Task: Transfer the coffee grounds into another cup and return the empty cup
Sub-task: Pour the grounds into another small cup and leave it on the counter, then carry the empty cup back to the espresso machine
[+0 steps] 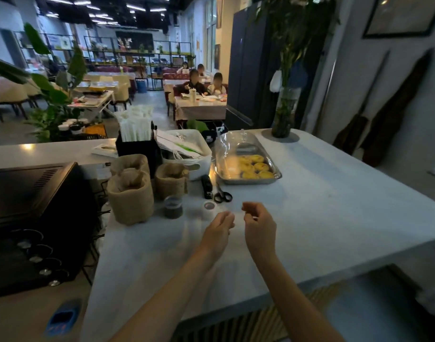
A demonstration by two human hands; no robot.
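Note:
A small clear cup (pixel 173 206) with dark coffee grounds in its lower part stands on the white counter (pixel 310 193), in front of the burlap pots. Just to its right stands a second small clear cup (pixel 209 210) that looks empty. My left hand (pixel 217 232) hovers right beside that empty cup, fingers loosely curled with nothing in them. A short way to the right, my right hand (pixel 258 227) is raised over the counter, its fingers loosely curled and empty.
Burlap pots (pixel 131 193) stand at the left, with a black oven (pixel 31 218) further left. Behind the cups lie a stapler (pixel 206 186) and scissors (pixel 222 195). A metal tray of egg tarts (pixel 248 166), a white bin (pixel 186 151) and a straw holder (pixel 136 141) sit further back.

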